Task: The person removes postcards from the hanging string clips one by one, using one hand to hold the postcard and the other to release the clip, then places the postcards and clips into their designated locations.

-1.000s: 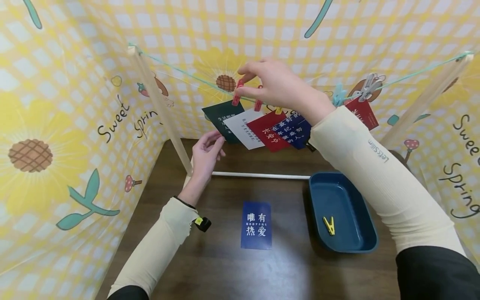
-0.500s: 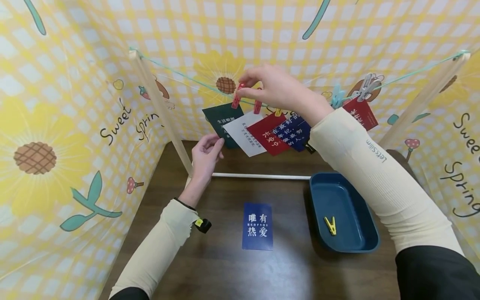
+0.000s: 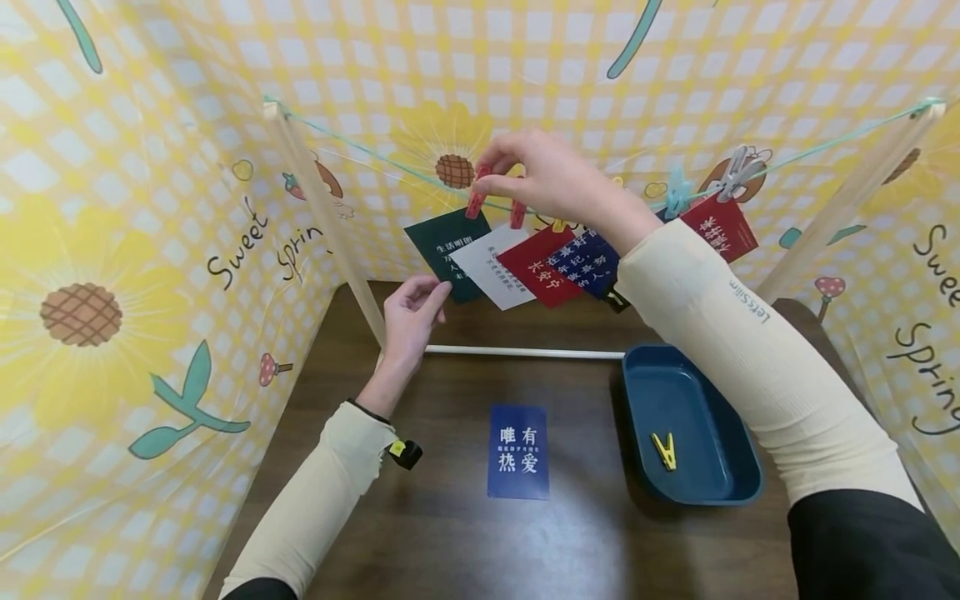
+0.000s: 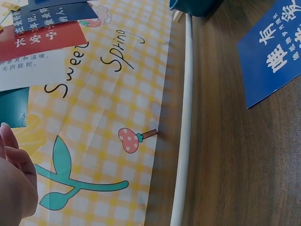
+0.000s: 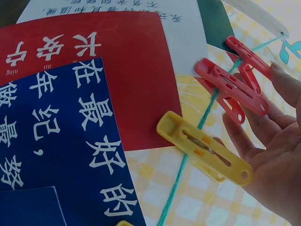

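In the head view my right hand (image 3: 551, 177) pinches a red clothespin (image 3: 477, 192) at the top corner of a dark green card (image 3: 442, 237) on a green string. My left hand (image 3: 411, 312) is just below, its fingers loosely bent and its tips right at the card's lower left edge. To the right hang a white card (image 3: 498, 271) under a second red clothespin (image 5: 232, 85), a red card (image 3: 536, 271) under a yellow clothespin (image 5: 204, 148), and a navy card (image 3: 592, 258). My right forearm partly hides the line. A blue card (image 3: 518, 483) lies on the table.
A blue basin (image 3: 705, 425) holds a yellow clothespin (image 3: 664, 452). The string (image 3: 360, 147) runs between two wooden posts (image 3: 326, 217), joined below by a white rod (image 3: 525, 352). Farther right hang a light blue clip (image 3: 678, 196), a grey clip (image 3: 737, 175) and another red card (image 3: 722, 229).
The green and white cards hang slightly lower, the green card's lower end now farther below my left fingertips. My right hand has sunk a little, still on the red clothespin.
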Available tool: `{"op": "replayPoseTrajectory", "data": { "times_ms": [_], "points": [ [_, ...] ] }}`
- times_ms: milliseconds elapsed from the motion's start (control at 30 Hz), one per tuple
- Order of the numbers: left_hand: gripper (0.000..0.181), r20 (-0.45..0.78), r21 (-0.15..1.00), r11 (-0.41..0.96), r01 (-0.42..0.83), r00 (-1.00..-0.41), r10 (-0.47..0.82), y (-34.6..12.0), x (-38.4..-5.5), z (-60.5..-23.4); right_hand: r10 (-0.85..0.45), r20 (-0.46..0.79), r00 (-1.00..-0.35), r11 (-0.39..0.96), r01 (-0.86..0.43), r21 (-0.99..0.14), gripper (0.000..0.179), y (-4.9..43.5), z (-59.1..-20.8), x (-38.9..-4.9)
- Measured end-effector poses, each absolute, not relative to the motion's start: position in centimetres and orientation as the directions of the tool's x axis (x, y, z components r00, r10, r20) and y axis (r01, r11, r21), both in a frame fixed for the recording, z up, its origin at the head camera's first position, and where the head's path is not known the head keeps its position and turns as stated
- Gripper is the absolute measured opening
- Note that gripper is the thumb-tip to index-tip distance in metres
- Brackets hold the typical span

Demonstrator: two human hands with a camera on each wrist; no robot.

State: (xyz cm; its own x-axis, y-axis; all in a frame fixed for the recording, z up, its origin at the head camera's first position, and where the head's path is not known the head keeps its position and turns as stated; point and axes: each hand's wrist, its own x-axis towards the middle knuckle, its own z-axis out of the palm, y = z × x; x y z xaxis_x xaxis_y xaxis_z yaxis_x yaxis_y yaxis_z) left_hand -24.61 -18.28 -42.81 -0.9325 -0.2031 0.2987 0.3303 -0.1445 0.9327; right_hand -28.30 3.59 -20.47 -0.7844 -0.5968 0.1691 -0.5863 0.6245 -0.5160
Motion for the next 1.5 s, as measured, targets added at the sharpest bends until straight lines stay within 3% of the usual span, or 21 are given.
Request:
{"op": "replayPoseTrajectory", "data": {
  "times_ms": [300,700,1167,1500],
  "points": [
    [0.016,0.334,0.921,-0.142,0.362,-0.924,-0.186,-18.5,-24.8,-42.5,-0.618,0.246,-0.747,0.553,-0.635,-0.539,0.026,3.3,-21.2,-28.6],
    [0.014,0.361,0.916,-0.119,0.383,-0.917,-0.169,-18.8,-24.8,-42.3,-0.574,0.286,-0.768,0.586,-0.628,-0.512,0.025,3.2,-21.2,-28.3],
    [0.019,0.373,0.913,-0.093,0.397,-0.905,-0.203,-20.0,-24.4,-42.1,-0.542,0.487,-0.684,0.588,-0.724,-0.362,0.022,2.6,-21.1,-28.5],
    [0.014,0.341,0.923,-0.103,0.37,-0.913,-0.224,-21.8,-23.9,-42.5,-0.535,0.546,-0.645,0.585,-0.749,-0.312,0.022,2.2,-21.0,-28.3]
  ]
}}
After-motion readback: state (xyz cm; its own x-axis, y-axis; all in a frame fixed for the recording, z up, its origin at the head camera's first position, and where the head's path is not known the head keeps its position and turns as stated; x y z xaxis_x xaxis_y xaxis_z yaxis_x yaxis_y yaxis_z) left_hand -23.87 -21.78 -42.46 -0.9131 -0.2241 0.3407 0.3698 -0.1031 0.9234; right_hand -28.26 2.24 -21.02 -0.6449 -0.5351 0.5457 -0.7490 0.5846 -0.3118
